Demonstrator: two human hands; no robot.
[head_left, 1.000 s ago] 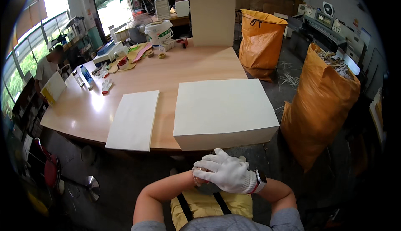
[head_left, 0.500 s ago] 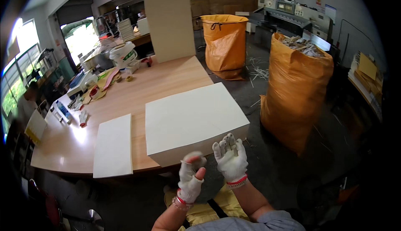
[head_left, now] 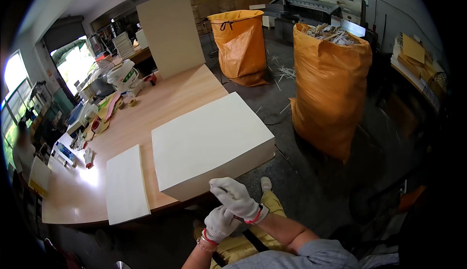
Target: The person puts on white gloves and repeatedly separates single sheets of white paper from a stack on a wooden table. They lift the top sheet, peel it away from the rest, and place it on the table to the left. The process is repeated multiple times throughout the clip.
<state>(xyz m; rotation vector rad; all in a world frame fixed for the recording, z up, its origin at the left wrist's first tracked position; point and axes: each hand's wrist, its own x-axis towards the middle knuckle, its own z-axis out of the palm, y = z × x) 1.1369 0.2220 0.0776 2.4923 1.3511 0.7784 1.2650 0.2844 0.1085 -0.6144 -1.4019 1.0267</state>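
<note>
My two hands meet in front of the near edge of a thick stack of white sheets. White knit gloves with red cuffs cover both. My left hand is closed at the wrist side of the right glove and seems to pinch its edge; its fingertips are partly hidden. Above it, my right hand points left with its fingers stretched out close together and nothing in them. A thinner stack of white sheets lies left of the thick one on the wooden table.
Two orange sacks stand right of the table, the nearer one heaped with paper strips. A tall board rises at the table's far end. A white bucket, tape rolls, a bottle and a spare glove line the left side.
My hands were apart with palms turned up; now they have come together, the right turned over above the left. The view has shifted, and the table stands a little further left in it.
</note>
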